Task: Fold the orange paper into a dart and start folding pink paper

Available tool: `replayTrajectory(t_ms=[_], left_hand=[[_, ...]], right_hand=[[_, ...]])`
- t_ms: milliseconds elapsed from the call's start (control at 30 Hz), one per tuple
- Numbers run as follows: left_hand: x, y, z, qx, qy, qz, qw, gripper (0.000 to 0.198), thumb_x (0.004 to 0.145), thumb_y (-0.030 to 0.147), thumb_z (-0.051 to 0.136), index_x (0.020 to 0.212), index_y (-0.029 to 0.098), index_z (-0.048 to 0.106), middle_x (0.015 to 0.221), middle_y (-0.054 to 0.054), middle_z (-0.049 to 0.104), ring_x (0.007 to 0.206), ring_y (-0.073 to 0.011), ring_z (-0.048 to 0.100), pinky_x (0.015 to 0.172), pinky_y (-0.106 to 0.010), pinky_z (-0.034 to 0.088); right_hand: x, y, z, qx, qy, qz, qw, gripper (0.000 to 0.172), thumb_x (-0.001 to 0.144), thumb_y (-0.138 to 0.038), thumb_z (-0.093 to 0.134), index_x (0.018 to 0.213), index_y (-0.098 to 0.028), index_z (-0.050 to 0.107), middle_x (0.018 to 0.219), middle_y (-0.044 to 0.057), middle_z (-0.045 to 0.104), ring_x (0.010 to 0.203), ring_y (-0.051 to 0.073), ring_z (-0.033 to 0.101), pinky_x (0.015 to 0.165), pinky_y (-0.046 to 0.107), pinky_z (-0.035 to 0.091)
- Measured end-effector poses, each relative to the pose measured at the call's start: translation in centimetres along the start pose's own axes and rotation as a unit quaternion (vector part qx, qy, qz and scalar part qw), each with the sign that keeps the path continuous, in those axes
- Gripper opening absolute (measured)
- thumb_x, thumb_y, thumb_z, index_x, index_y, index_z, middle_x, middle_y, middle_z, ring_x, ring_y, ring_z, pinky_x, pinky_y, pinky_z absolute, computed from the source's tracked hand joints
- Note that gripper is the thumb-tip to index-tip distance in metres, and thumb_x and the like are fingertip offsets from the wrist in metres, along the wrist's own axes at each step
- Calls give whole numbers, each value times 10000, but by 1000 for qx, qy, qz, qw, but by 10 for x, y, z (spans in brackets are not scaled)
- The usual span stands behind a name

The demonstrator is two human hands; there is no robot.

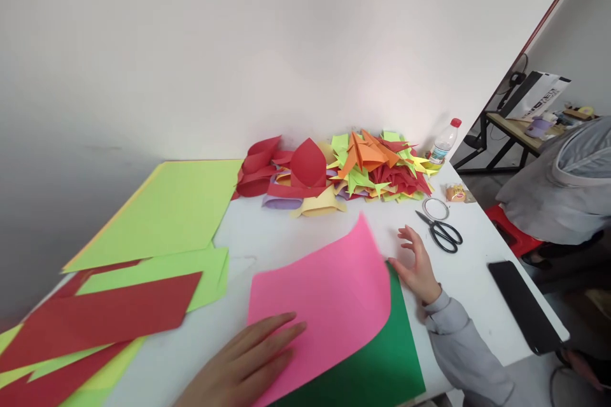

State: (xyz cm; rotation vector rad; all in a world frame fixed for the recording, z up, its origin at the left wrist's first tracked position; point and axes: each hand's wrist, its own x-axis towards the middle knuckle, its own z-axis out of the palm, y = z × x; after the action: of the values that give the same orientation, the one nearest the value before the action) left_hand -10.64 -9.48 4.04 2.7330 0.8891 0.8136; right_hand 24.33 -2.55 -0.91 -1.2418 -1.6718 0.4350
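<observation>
My left hand (248,362) lies flat with fingers stretched out on the near left corner of a pink paper sheet (329,305). The far right corner of that sheet curls up off the table. Under it lies a green sheet (382,362). My right hand (417,264), in a grey sleeve, rests open on the white table (296,235) just right of the pink sheet's raised edge, fingers spread and holding nothing.
Large lime sheets (167,210) and red strips (100,318) cover the left. A pile of folded paper shapes (344,172) sits at the back. Black scissors (442,232), a tape ring (435,208), a water bottle (443,143) and a black phone (525,305) lie right. A person in grey (558,191) sits beyond the right edge.
</observation>
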Motion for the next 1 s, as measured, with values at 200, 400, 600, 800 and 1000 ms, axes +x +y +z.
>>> replayTrajectory(t_ms=[200,400,600,800,1000], left_hand=[[-13,-14,23,-76,15,-19,997,409,942,158,349,1266,320,539,1243,-40,650,1295,-220,464,1016,-411,471],[-36,-14,36,-124,26,-69,990,375,957,260,361,1281,341,531,1240,-27,649,1247,-208,519,1026,-384,470],[-42,-17,34,-138,-4,-85,987,409,953,442,351,1319,339,502,1267,-42,635,1239,-227,532,1041,-393,454],[-35,-14,31,-131,-79,-66,986,406,944,361,342,1302,308,527,1271,-26,638,1290,-210,481,1129,-431,317],[-35,-8,31,-120,-79,-87,986,360,904,325,433,1223,302,598,1196,-44,682,1282,-234,491,1102,-470,349]], right_hand=[[-20,0,-24,-76,-35,-25,996,599,844,-244,599,1396,-271,367,1354,134,439,1246,277,461,948,450,492],[-43,-10,-44,-177,-196,-115,958,501,895,-56,389,1323,-292,503,1433,76,417,1346,235,363,1065,471,399],[-57,-22,-55,-185,-307,-134,924,543,853,-47,375,1342,-251,492,1496,64,363,1421,240,243,1106,509,331],[-64,-31,-65,-246,-390,-128,878,585,836,-133,470,1409,-238,416,1536,75,280,1437,276,188,1125,551,259],[-67,-16,-71,-218,-341,-126,906,364,925,-184,480,1271,-261,561,1360,79,543,1353,240,390,1080,528,359]])
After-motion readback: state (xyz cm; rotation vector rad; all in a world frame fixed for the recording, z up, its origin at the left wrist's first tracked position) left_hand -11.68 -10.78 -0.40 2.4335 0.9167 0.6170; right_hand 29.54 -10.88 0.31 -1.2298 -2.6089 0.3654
